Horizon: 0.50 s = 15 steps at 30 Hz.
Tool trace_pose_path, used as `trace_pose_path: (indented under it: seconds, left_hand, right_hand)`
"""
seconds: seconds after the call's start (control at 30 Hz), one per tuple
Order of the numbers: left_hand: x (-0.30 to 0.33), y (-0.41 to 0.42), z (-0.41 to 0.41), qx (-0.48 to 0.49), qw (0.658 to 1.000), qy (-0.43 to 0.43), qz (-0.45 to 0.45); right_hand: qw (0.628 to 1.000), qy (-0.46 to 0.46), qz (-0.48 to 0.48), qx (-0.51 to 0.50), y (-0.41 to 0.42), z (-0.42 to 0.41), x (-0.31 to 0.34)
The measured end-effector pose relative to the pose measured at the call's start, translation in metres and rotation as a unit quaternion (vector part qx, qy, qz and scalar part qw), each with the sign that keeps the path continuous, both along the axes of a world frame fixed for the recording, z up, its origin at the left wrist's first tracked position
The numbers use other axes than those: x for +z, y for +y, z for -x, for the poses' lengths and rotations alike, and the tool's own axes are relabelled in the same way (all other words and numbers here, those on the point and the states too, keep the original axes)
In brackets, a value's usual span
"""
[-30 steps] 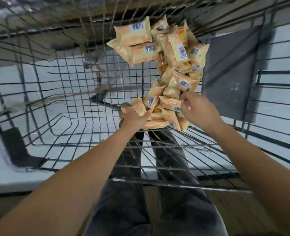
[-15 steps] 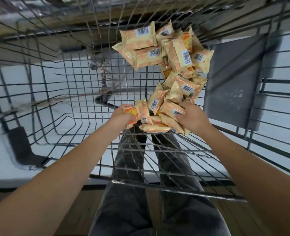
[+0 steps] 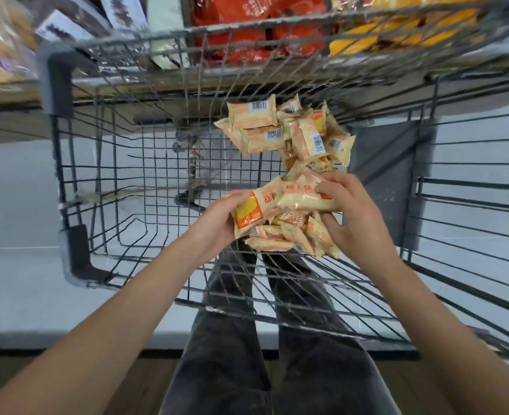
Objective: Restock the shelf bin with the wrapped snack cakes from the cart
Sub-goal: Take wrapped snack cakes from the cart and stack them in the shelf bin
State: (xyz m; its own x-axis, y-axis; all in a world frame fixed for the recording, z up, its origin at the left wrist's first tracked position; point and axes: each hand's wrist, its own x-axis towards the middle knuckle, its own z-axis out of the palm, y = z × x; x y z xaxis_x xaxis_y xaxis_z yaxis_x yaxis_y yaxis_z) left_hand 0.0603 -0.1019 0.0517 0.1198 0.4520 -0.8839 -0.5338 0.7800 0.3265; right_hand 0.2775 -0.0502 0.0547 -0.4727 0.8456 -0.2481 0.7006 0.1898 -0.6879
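Deep in the wire cart (image 3: 64, 187), snack cakes (image 3: 289, 136) heaped far right. Left hand (image 3: 217, 223) gripping an orange-faced pack (image 3: 253, 208), right hand (image 3: 355, 214) pinching another (image 3: 304, 202). Probably light, crinkly, slippery, squashable: best held across the middle.

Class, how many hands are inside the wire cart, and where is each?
2. The left hand holds a snack cake at the pile's left edge; the right hand grips another cake on the pile's right. None hidden.
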Motion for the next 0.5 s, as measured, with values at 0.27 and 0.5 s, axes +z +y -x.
trace_pose_path:
  seconds: [0.27, 0.5]
  left_hand:
    - [0.021, -0.002, -0.012, -0.011, 0.997, -0.030, -0.070]
    - [0.028, -0.016, -0.016, -0.003, 0.997, -0.027, -0.066]
  right_hand:
    - [0.990, 0.103, -0.076, 0.062, -0.013, 0.013, 0.017]
    - [0.991, 0.135, 0.004, 0.023, -0.031, 0.023, 0.020]
